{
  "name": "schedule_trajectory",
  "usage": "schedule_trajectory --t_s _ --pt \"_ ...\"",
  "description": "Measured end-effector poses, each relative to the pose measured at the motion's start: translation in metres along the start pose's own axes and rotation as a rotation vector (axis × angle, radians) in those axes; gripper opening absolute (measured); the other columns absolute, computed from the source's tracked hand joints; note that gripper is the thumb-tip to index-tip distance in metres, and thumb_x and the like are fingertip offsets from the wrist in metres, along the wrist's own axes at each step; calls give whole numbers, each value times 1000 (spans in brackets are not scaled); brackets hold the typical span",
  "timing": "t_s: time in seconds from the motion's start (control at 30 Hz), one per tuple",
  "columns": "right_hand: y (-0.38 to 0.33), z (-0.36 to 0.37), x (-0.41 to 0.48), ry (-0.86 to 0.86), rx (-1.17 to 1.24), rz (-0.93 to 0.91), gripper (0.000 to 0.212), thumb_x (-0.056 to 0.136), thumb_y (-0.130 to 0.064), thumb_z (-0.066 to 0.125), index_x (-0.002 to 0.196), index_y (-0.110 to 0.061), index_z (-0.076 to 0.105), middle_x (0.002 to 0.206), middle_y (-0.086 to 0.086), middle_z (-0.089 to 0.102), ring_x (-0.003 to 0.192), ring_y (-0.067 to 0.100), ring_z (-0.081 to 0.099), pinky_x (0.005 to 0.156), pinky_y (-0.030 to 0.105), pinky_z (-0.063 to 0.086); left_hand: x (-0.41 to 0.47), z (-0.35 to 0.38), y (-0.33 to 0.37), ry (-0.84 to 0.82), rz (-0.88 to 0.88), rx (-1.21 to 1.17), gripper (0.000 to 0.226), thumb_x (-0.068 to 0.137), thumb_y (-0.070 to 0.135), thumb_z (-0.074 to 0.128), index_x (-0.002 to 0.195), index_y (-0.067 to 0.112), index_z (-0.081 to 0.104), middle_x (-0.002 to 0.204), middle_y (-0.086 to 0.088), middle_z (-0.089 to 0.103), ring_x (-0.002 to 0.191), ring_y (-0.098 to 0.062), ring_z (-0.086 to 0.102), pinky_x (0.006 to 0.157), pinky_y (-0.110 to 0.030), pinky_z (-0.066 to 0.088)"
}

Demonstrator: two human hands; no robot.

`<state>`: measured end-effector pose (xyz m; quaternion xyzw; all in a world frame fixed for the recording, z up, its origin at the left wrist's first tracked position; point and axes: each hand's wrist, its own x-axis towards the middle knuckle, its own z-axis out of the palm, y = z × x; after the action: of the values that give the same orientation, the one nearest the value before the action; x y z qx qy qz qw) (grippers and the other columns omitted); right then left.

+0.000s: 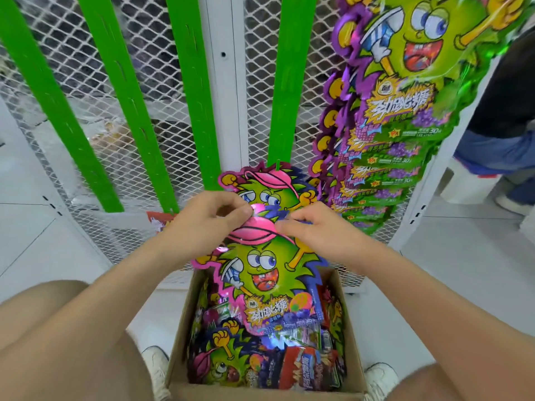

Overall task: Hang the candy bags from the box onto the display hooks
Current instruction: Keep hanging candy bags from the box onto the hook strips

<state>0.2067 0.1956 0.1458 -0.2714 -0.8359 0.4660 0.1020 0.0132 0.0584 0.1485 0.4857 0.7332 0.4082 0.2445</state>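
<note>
A pink bag point(260, 273) is held up over the box point(185, 322), its top pinched from both sides. The left hand point(208, 218) is closed on the cap print at the top left, and the right hand point(315, 230) is curled on the top right. The bag's lower end hangs into the open box, which is set on the floor point(43, 241) between the person's legs and is filled with loose bags point(231, 363). Just behind the hands a hung bag point(272, 186) of the same print is seen at the foot of a green strip point(289, 82). Three more green strips are fixed to the white mesh point(260, 111) further left. To the right a column of purple bags point(405, 111) is hung, overlapping. A white shoe point(156, 369) is seen beside the box
</note>
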Motion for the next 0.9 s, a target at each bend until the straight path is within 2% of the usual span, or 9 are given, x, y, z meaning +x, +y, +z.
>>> schedule_trajectory --t_s 0.1,0.17,0.23,0.33,0.47,0.6,0.73,0.8,0.9 --pt "-10 -6 3 78 -49 -129 22 103 -38 65 86 -25 68 67 -4 60 61 6 49 59 26 42 7 3 9 -26 3 -54 29 107 33 60 92 13 74 74 5 62 67 -1 52 66 -17 39" --pt "-10 -12 8 146 -142 -195 13 97 -36 67 101 -25 73 79 -3 72 68 8 65 72 35 57 16 5 14 -50 36 -44 27 107 31 59 90 15 73 71 12 59 68 -3 50 65 -21 38" --pt "-10 -18 11 234 -140 -213 21 93 -24 70 113 -28 68 86 -4 75 81 18 74 85 47 60 26 7 21 -60 79 -17 23 107 27 61 91 15 74 71 8 60 67 -5 50 63 -24 38" --pt "-11 -22 15 364 -158 -297 42 94 -13 69 126 -34 54 81 -4 71 80 21 69 86 50 57 43 9 31 18 137 -82 9 103 22 68 103 15 74 84 2 76 75 -8 64 74 -25 49" --pt "-15 -19 29 562 -197 -259 40 92 -20 67 125 -39 55 81 -7 69 87 24 66 90 50 54 63 11 38 230 181 -103 31 100 27 72 129 25 62 99 6 77 85 -12 72 79 -27 56" --pt "-26 -21 32 677 -302 -310 39 93 -15 63 124 -36 54 87 -8 64 92 27 67 84 46 54 76 17 48 411 210 -43 30 103 13 56 130 20 66 116 14 72 100 3 66 86 -15 49" --pt "-34 -29 30 803 -291 -416 33 92 -8 65 113 -26 49 86 -3 68 81 27 71 71 50 56 79 18 61 376 234 -97 34 92 6 57 120 20 68 106 15 72 92 13 63 77 -2 42" --pt "-37 -30 29 857 -266 -440 27 93 -9 68 110 -21 51 89 -9 70 84 21 72 73 48 56 80 15 63 340 220 -93 27 89 16 63 114 22 70 97 15 73 83 9 63 73 -6 44" --pt "-40 -30 29 888 -211 -466 21 94 -11 70 106 -19 55 94 -17 68 88 6 72 80 44 57 79 11 64 282 217 -91 9 94 25 66 93 20 74 65 18 59 62 2 51 60 -14 40"
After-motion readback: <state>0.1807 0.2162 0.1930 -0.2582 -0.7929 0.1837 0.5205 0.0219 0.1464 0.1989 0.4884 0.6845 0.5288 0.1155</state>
